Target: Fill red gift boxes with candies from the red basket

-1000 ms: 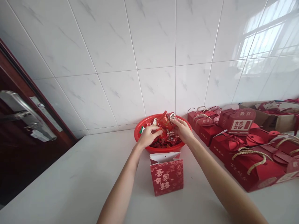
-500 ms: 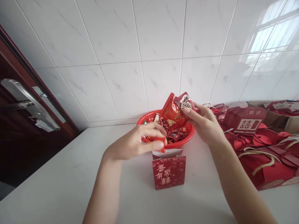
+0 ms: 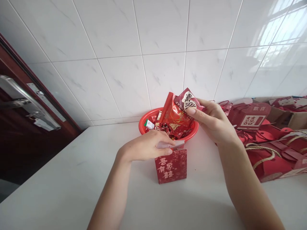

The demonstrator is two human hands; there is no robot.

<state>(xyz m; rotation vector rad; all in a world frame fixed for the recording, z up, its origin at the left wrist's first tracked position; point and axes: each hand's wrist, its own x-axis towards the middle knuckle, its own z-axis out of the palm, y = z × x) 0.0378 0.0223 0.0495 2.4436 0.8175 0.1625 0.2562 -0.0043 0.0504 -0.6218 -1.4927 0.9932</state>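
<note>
My right hand (image 3: 213,119) is closed on two candy packets, a maroon packet (image 3: 189,99) with a white label and dark lettering, and a red packet (image 3: 176,116) with gold print. Both hang over a red plastic basket (image 3: 143,123) of wrapped sweets. At the mouth of a small upright red paper gift box (image 3: 171,167) with white characters is my left hand (image 3: 150,145). Its thumb and fingers are apart around the top opening. Nothing shows between them, though some fingertips are partly hidden by the box's raised flap.
At the right stand several red gift boxes (image 3: 249,116) with rope handles and a brown cardboard carton (image 3: 297,120). A white tiled wall (image 3: 120,83) rises behind the white tabletop (image 3: 91,159). On the left is a dark red door with a metal handle (image 3: 31,105).
My left hand has moved down and right to the box's mouth; the red item it held is out of sight. My right hand still holds the packets above the basket.
</note>
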